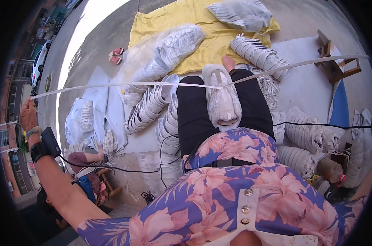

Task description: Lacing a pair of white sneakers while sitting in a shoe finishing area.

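White lace (153,83) stretches in two long, taut-looking lengths from a white shoe (225,106), one running left and the other right. The shoe lies lengthwise on the seated person's lap, between the thighs of black trousers (193,110), and the two lengths meet at its far part. Far to the left, the left hand (29,115) is raised at the end of an outstretched arm, its fingers (31,101) pinched together on the lace end. A black device (50,142) is strapped at that wrist. The right-going length reaches the right edge of the view; the right hand is out of view, so I cannot tell how its fingers stand.

Beyond the lap, a yellow sheet (169,20) is spread on the ground, with a clear bag of white shoes (169,51) partly on it and another filled bag (241,15) at its far right. Rows of nested white shoes (149,110) lie left of the lap, and more nested shoes (303,129) lie to the right, near a bottle with a red cap (330,170). Loose white laces (269,92) are heaped beside the right knee. Far right is a wooden stool (333,61); far left, a pair of reddish slippers (116,56).
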### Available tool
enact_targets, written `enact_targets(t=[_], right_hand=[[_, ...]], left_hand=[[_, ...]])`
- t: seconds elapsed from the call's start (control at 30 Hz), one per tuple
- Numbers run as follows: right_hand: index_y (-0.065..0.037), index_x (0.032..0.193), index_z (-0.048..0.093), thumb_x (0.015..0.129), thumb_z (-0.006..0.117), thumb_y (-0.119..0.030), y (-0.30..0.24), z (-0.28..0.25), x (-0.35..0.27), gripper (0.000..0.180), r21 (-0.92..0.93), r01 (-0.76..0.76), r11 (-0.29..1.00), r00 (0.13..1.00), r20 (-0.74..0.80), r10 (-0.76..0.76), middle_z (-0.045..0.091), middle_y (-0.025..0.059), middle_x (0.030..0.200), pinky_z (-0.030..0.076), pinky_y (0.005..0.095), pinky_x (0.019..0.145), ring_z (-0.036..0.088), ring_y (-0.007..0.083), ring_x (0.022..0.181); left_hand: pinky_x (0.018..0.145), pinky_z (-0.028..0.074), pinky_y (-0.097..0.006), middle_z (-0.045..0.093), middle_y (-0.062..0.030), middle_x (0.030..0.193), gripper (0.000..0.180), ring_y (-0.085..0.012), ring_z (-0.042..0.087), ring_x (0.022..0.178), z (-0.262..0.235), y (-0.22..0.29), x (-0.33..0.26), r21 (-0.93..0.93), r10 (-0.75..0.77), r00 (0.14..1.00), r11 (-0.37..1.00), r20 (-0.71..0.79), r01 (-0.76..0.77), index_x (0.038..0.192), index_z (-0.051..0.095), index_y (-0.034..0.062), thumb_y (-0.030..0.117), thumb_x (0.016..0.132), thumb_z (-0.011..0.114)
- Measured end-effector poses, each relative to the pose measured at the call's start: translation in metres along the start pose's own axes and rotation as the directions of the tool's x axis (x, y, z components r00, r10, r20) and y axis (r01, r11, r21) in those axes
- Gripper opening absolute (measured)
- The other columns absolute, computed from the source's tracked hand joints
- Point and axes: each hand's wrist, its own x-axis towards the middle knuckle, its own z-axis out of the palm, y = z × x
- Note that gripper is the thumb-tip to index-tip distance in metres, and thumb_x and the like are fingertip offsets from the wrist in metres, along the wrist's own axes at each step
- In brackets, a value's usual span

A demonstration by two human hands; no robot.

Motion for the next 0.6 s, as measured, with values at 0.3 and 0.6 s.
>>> enact_targets(t=[0.3, 0.6], right_hand=[[-0.009, 0.085, 0.051, 0.08, 0.045, -0.013, 0.003, 0.012, -0.001, 0.008, -0.031, -0.05, 0.998, 0.977, -0.209, 0.043, 0.057, 0.0059, 0.08, 0.046, 0.0397, 0.063, 0.06, 0.0245, 0.076], [-0.009, 0.09, 0.048, 0.081, 0.044, -0.015, 0.008, -0.017, -0.001, 0.012, -0.016, -0.125, 0.992, 0.988, 0.085, 0.126, 0.057, 0.0095, 0.087, 0.046, 0.0397, 0.066, 0.059, 0.0259, 0.081]], left_hand=[[0.059, 0.046, -0.024, 0.065, -0.0058, 0.073, 0.025, -0.0118, 0.059, 0.063, -0.059, -0.045, 0.029, -0.057, -0.034, 0.985, 0.998, -0.168, 0.025, 0.089, 0.067, 0.0073, 0.025, 0.087, 0.049], [0.056, 0.047, -0.025, 0.064, -0.006, 0.068, 0.025, -0.0127, 0.06, 0.059, -0.055, -0.114, 0.016, 0.199, -0.252, 0.967, 0.949, 0.021, 0.243, 0.083, 0.068, 0.0062, 0.023, 0.086, 0.05]])
